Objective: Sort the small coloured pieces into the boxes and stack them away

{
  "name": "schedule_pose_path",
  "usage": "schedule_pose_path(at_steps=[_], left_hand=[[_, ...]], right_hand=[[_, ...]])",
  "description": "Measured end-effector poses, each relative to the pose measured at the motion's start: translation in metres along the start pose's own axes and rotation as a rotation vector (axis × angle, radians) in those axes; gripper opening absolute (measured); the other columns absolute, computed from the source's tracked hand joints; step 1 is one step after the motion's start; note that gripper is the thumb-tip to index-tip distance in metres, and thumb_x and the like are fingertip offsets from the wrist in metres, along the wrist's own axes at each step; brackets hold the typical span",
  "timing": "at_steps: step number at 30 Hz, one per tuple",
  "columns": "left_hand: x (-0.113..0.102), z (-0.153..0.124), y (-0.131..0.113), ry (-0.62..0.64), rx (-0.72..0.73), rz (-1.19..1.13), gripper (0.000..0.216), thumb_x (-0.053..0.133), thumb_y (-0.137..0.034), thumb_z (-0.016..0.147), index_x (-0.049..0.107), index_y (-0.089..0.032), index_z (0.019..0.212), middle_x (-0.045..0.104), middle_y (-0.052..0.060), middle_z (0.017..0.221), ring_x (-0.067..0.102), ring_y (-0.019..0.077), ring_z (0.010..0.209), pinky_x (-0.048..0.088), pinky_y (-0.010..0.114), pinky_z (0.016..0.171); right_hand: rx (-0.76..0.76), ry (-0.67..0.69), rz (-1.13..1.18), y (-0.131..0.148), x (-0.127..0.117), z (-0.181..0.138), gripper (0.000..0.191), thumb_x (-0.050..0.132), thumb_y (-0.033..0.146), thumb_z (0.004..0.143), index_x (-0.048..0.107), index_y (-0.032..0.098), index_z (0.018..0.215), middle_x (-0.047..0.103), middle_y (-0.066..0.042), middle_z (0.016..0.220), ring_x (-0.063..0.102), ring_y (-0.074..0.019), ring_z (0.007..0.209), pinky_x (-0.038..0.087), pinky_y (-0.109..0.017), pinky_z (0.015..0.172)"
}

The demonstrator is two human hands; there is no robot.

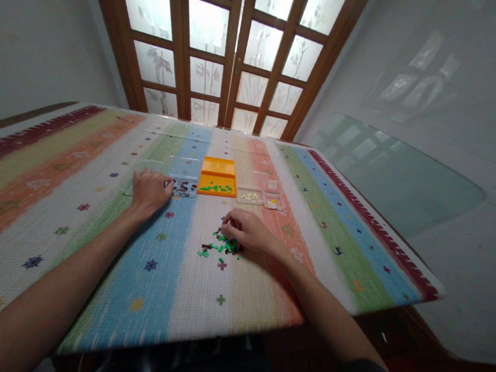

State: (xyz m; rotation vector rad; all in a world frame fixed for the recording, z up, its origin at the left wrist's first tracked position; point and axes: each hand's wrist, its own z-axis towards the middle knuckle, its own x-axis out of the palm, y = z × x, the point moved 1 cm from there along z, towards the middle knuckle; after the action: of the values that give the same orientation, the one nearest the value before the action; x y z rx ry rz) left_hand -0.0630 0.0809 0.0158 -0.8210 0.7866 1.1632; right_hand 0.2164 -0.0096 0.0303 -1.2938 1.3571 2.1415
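Observation:
A small pile of green and dark tiny pieces [219, 246] lies on the striped cloth near the table's front middle. My right hand [246, 230] rests on the pile's right side, fingers curled down onto the pieces. My left hand [150, 190] lies further back and to the left, fingers bent, touching a clear box holding dark pieces [182, 187]. To the right of that box stands an orange tray [218, 175] with green pieces in its front part.
Two small clear boxes [259, 195] with pale pieces sit right of the orange tray. The striped tablecloth [76, 206] covers the whole table. Wooden glazed doors [225, 51] stand behind it, and a glass pane [388, 169] leans against the right wall.

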Motion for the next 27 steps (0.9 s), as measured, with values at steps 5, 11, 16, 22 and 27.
schedule_pose_path(at_steps=[5, 11, 16, 22, 27], left_hand=[[-0.014, 0.001, 0.002, -0.088, -0.021, -0.111, 0.025, 0.053, -0.031, 0.085, 0.074, -0.021, 0.079, 0.067, 0.01, 0.07, 0.062, 0.0307, 0.081, 0.045, 0.045, 0.079], [-0.037, -0.009, -0.009, -0.217, 0.02, -0.241, 0.025, 0.052, -0.032, 0.088, 0.073, -0.019, 0.085, 0.065, 0.005, 0.069, 0.061, 0.0242, 0.077, 0.046, 0.039, 0.083], [-0.031, -0.031, -0.044, 0.078, 0.403, -0.478, 0.022, 0.056, -0.03, 0.089, 0.073, -0.018, 0.086, 0.063, 0.002, 0.066, 0.056, 0.0168, 0.062, 0.046, 0.031, 0.07], [-0.019, -0.057, -0.077, 0.273, 0.637, -0.528, 0.017, 0.056, -0.022, 0.088, 0.073, -0.017, 0.087, 0.065, 0.004, 0.068, 0.058, 0.0169, 0.066, 0.043, 0.03, 0.068], [-0.016, -0.062, -0.082, 0.276, 0.689, -0.539, 0.017, 0.057, -0.025, 0.091, 0.071, -0.017, 0.089, 0.065, 0.003, 0.07, 0.058, 0.0165, 0.066, 0.043, 0.03, 0.069]], right_hand=[[0.008, 0.0, -0.011, 0.0, -0.001, -0.001, 0.008, 0.061, 0.014, 0.09, 0.067, 0.017, 0.087, 0.067, -0.004, 0.086, 0.058, -0.0146, 0.076, 0.043, -0.028, 0.07], [-0.018, 0.054, -0.048, 0.0, -0.001, -0.001, 0.016, 0.059, 0.013, 0.091, 0.073, 0.015, 0.098, 0.064, -0.003, 0.084, 0.057, -0.0132, 0.074, 0.042, -0.026, 0.07], [-0.036, 0.078, -0.068, -0.002, 0.004, -0.001, 0.018, 0.06, 0.013, 0.091, 0.075, 0.017, 0.101, 0.064, -0.004, 0.088, 0.058, -0.0141, 0.077, 0.043, -0.027, 0.074], [-0.043, 0.056, -0.093, -0.005, 0.009, 0.0, 0.015, 0.061, 0.012, 0.089, 0.072, 0.018, 0.096, 0.063, -0.003, 0.086, 0.057, -0.0147, 0.079, 0.042, -0.027, 0.075], [-0.029, 0.017, -0.06, -0.005, 0.009, 0.0, 0.007, 0.061, 0.018, 0.092, 0.068, 0.016, 0.09, 0.062, -0.003, 0.083, 0.056, -0.0149, 0.076, 0.04, -0.027, 0.07]])
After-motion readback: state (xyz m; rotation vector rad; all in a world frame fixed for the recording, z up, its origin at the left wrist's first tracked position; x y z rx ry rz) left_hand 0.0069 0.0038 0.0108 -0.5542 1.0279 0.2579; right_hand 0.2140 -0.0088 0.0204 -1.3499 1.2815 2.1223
